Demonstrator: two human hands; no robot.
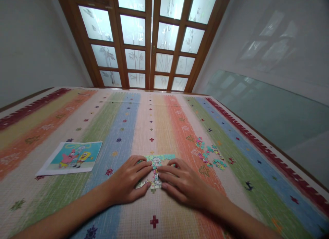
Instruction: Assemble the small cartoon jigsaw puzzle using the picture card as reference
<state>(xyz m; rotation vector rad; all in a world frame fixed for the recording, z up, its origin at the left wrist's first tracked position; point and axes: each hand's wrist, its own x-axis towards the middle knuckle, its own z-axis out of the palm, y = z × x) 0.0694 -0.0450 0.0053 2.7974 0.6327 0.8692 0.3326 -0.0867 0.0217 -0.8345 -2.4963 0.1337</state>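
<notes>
A partly joined jigsaw puzzle (156, 162) with a cartoon figure lies on the striped mat (133, 122) in front of me. My left hand (127, 180) rests flat on its left side, fingers stretched toward the middle. From the right, my right hand (180, 182) presses down on the puzzle with its fingers laid flat. The fingertips of both hands nearly meet over the pieces. Part of the puzzle is hidden under my hands.
Several loose puzzle pieces (209, 155) lie scattered on the mat to the right. A cartoon reference picture (73, 157) lies to the left. Wooden doors with frosted glass (149, 40) stand beyond the mat. A glass panel (269, 105) leans along the right wall.
</notes>
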